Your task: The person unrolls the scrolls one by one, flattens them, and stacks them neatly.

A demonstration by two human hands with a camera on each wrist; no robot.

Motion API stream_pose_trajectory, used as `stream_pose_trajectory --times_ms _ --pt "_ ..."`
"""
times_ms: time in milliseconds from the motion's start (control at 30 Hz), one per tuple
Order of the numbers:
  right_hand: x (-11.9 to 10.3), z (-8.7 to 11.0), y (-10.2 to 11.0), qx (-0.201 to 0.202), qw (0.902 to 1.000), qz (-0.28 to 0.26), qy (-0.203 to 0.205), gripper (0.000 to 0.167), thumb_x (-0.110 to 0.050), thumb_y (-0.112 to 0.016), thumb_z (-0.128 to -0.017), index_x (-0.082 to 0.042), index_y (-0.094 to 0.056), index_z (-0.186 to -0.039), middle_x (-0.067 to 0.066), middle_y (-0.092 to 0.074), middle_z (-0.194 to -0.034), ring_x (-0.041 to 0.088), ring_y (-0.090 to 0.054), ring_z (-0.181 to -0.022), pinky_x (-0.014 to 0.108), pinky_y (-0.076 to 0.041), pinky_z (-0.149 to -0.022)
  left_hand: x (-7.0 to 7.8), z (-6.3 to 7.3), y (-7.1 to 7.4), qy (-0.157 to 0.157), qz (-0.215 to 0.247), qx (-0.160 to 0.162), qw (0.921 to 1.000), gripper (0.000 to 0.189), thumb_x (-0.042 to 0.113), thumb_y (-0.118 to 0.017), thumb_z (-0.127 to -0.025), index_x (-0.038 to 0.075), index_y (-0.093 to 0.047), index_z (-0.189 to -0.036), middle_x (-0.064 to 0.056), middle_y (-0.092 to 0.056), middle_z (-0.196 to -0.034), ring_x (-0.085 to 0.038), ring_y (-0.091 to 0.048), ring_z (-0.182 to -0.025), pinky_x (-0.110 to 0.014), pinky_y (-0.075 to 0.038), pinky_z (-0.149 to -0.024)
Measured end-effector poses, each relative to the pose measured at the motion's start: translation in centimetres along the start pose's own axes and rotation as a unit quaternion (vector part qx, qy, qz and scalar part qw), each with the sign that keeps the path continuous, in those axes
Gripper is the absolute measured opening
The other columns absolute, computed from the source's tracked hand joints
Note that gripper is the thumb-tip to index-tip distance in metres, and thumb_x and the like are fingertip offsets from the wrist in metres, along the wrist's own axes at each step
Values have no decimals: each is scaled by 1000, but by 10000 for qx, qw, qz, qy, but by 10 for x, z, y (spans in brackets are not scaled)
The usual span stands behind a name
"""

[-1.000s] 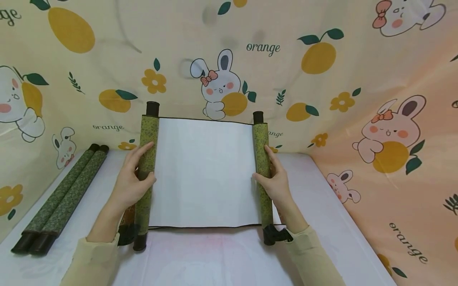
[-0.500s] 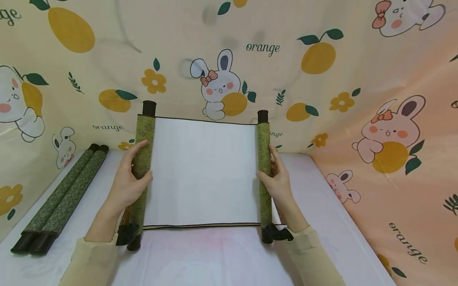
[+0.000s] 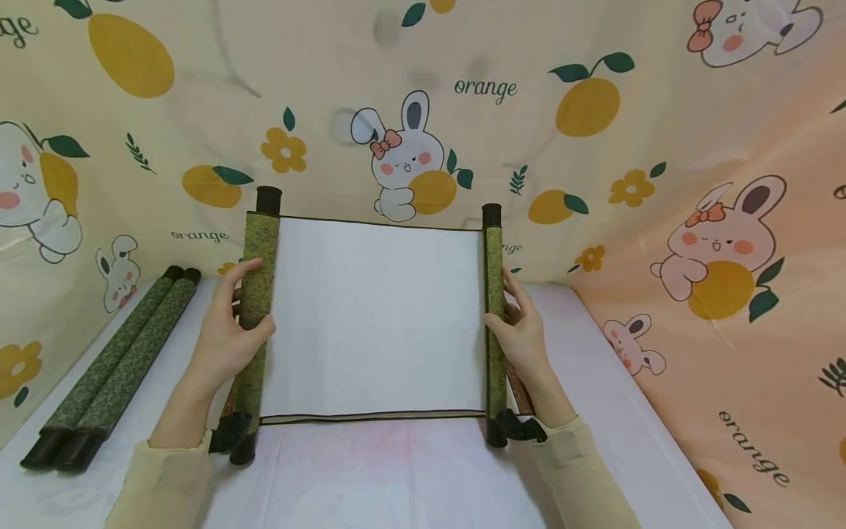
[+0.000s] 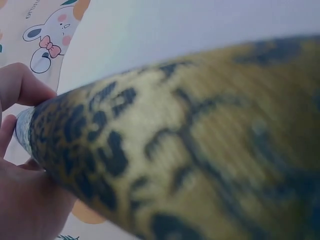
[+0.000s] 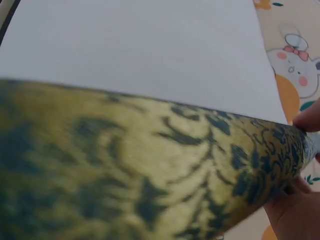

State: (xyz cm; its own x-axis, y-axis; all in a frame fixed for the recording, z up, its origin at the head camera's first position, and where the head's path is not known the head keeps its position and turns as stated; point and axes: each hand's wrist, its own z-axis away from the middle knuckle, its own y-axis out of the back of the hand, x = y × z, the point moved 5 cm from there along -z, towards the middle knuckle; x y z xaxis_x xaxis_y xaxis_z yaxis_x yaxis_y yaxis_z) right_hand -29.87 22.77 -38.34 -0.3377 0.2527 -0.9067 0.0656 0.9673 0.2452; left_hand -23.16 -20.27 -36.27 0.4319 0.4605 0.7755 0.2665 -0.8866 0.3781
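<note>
Cream cloth printed with rabbits, oranges and flowers makes a backdrop (image 3: 330, 59) behind the work and turns peach on the right side, while a whitish tabletop (image 3: 403, 485) with faint pink patches spreads below it. Two dark green rolls (image 3: 136, 364) with blackish ends lie side by side on the left of that top, slanting away toward the backdrop

Between the hands, at the middle of the table, is a hanging scroll (image 3: 380, 319), its plain white sheet spread between a left roller (image 3: 258, 301) and a right roller (image 3: 494, 286). Both rollers are covered in olive-gold fabric with a dark leafy pattern and end in black knobs (image 3: 269, 200). Whether their lower ends touch the table, I cannot tell

The left hand (image 3: 228, 330) is curled only as far as the left roller's thickness allows, thumb on its inner edge, forefinger reaching over the outer side. The right hand (image 3: 522, 334) grips the right roller likewise, thumb across the front and fingers along the outer side
</note>
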Motion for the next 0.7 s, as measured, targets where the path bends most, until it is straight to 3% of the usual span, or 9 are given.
stream_pose_trajectory --times_ms 67,200,267,333,433,567,633,700 --pt "-1 0 2 -21 10000 30 -65 82 5 -61 -96 -40 -38 -161 10 -33 -164 43 -45 -140 24 -44 -67 -1 -1 1 -79 47 4 10000 87 -16 -62 -87 17 -34 -162 -16 -28 -165 -42 -39 -130 -48 -37 -90" --pt "-5 0 4 -86 9999 -21 -138 81 6 -57 -96 -41 -40 -159 3 -31 -167 38 -44 -140 28 -39 -65 -4 -2 5 -244 74 28 9997 86 -17 -62 -86 17 -37 -161 -15 -28 -166 -43 -27 -147 -41 -33 -99" --pt "-6 -1 5 -105 9998 -62 -127 80 7 -53 -96 -39 -41 -160 -3 -30 -168 33 -40 -143 30 -43 -75 -6 -2 7 -265 99 15 9996 85 -16 -61 -86 17 -39 -161 -14 -25 -167 -41 -22 -152 -40 -34 -102" --pt "-6 -3 7 -104 9999 -71 -111 79 8 -50 -96 -38 -41 -160 -10 -30 -168 25 -35 -147 37 -43 -95 -7 -2 9 -238 144 -35 9996 84 -15 -60 -86 17 -40 -161 -15 -20 -169 -41 -14 -156 -49 -33 -106" --pt "-6 -4 9 -71 9999 -118 -68 77 9 -47 -96 -35 -42 -160 -14 -32 -167 16 -27 -151 42 -29 -113 -7 -1 11 -175 141 -121 9997 81 -14 -57 -87 16 -41 -160 -16 -15 -170 -43 -18 -152 -52 -33 -98" --pt "-4 -4 11 -44 9999 -131 -75 79 9 -54 -96 -34 -41 -161 -2 -36 -166 24 -42 -140 30 -42 -91 -7 0 13 -112 1 -165 9998 78 -13 -56 -88 16 -43 -160 -18 -15 -170 -45 -26 -143 -39 -26 -85" --pt "-3 -4 12 -39 10000 -37 -48 81 9 -60 -94 -33 -41 -161 5 -37 -163 32 -51 -130 23 -46 -77 -6 0 13 -95 -20 -153 9998 76 -12 -59 -90 15 -43 -159 -18 -16 -169 -45 -23 -147 -40 -32 -91" --pt "-3 -4 12 -4 9999 147 33 83 9 -66 -93 -32 -42 -161 9 -38 -161 40 -55 -123 22 -45 -63 -6 0 13 -75 -26 -123 9999 76 -10 -65 -91 15 -44 -159 -19 -17 -169 -45 -17 -152 -50 -35 -105"
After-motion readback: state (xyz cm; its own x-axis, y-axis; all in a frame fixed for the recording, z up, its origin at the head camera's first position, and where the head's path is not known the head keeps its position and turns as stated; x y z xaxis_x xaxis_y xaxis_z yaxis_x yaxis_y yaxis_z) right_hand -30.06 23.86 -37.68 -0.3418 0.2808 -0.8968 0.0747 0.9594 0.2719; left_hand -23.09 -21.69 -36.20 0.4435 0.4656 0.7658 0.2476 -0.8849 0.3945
